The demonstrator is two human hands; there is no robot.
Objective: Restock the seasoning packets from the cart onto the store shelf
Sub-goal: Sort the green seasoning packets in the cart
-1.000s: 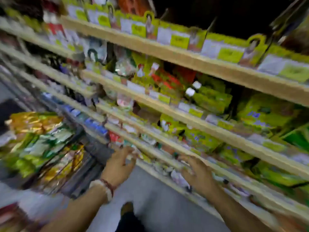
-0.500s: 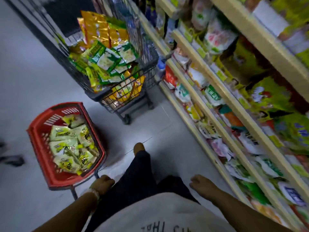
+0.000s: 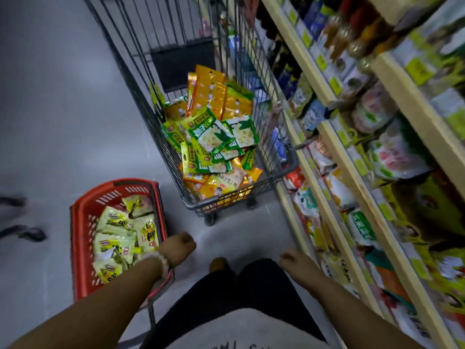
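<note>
red basket (image 3: 80, 250) on grey floor (image 3: 63, 109), left of view | pale yellow-green packets (image 3: 118, 238) heaped inside basket | dark blurred shapes (image 3: 24, 233) at far left edge, cannot tell what

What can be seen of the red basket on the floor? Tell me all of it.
The red basket looks like plastic, with slotted walls and a rounded rim. It appears to sit on a thin metal stand, left of the wire cart and apart from it. Pale yellow-green seasoning packets lie loosely piled inside, covering most of its bottom. The person's left forearm crosses over its near right corner; the left hand is beside the rim, holding nothing. Whether they touch is unclear.
</note>
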